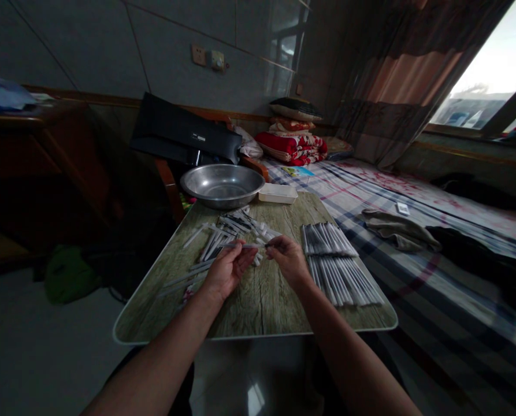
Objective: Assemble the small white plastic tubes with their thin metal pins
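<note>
My left hand (231, 267) is closed in a pinch on a slim white pen-like tube (249, 246), held level just above the table. At the tube's right end, where a small dark tip shows, the fingers of my right hand (288, 258) are pinched together; they hide exactly what they grip. Beyond and left of my hands lies a loose pile of similar white tubes (216, 240), with small white and dark pieces among them. To the right of my right hand, many such sticks lie side by side in two rows, a far row (327, 240) and a near row (342, 281).
A steel basin (223, 185) and a shallow white tray (278, 194) stand at the far edge of the wood-patterned table (249, 320). A bed (414, 277) with a checked sheet borders the right side. Behind the basin, a black case (184, 130) leans on a chair.
</note>
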Demonstrator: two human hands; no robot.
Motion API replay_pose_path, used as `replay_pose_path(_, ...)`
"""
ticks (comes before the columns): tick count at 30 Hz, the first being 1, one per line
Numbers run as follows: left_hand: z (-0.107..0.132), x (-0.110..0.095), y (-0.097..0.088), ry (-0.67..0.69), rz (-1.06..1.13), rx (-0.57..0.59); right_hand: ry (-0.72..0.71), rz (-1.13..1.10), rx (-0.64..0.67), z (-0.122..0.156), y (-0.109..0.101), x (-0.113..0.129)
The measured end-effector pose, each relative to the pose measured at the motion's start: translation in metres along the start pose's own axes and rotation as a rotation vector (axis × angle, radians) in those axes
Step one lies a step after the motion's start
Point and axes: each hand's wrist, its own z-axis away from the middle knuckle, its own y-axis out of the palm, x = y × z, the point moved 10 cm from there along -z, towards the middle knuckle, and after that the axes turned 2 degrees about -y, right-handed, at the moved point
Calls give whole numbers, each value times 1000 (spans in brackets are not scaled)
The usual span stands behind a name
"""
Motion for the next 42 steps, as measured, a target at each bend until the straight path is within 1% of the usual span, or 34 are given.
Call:
replay_pose_path(4,0,-4,0,38,-12,9,-6,39,12,1,2,-1)
replay_pose_path(6,-1,-4,0,49,-26,13,-21,96,10,2,2,0)
replay_pose_path(9,0,-4,1,57,-39,19,-73,249,18,4,2,8)
replay_pose_path(12,2,-5,4,68,-58,50,-129,426,30,7,3,18)
replay_pose_path(14,4,-5,7,76,-80,78,-134,483,29,8,2,21)
replay_pose_path(16,5,-5,9,79,-103,96,-95,450,47,8,2,17)
replay_pose_path(20,5,-8,11,93,-134,104,29,209,127,6,7,-1)
replay_pose_path(22,5,-10,10,110,-137,98,23,110,148,5,9,-4)
replay_pose_path(23,5,-11,10,117,-136,94,5,97,147,4,8,-3)
replay_pose_path(27,6,-12,11,132,-144,96,-36,239,128,4,6,-2)
replay_pose_path(30,8,-11,12,120,-160,112,15,323,149,6,7,-6)
replay_pose_path(33,8,-11,12,116,-163,106,73,270,178,8,9,-9)
replay_pose_path(35,8,-13,11,130,-164,97,67,189,190,8,10,-7)
replay_pose_path(37,7,-15,11,144,-171,97,51,155,184,7,10,-5)
replay_pose_path(42,7,-10,12,116,-204,124,44,313,188,7,10,-9)
